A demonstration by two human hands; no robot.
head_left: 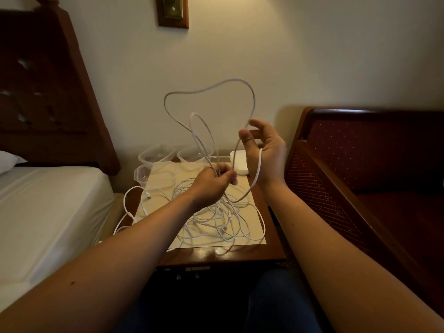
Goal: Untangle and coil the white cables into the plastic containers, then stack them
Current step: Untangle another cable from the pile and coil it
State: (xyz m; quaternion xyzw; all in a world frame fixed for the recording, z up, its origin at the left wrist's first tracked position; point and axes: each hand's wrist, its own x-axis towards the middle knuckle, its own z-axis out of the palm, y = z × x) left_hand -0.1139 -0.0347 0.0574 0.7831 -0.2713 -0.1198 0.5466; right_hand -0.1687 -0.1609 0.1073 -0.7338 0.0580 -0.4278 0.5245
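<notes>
white cable lifted in loops over a bedside table

a white cable (206, 92) stands up in two loops above the table, a big wavy one against the wall and a narrower one inside it. the left hand (213, 182) pinches the bottom of the loops, its fingers curled tight together around the strands. the right hand (266, 152) is raised beside it, palm toward the camera; its thumb and forefinger close lightly on the strand at the top, the other fingers loosely bent, and the cable runs down across the palm and swings under to the left hand.

below the hands a tangle of white cables (223, 219) lies spread on a pale mat (163, 179) on the wooden table (216, 257), with one strand hanging off the left edge. three clear plastic containers (157, 153) sit at the back of the table, two by the wall and one nearer on the left, all without cable in them. a white box (237, 162) sits at the back right, partly behind the right hand.

a bed with a white sheet (48, 200) is on the left, a dark red chair (360, 164) on the right. no writing or labels can be read.
</notes>
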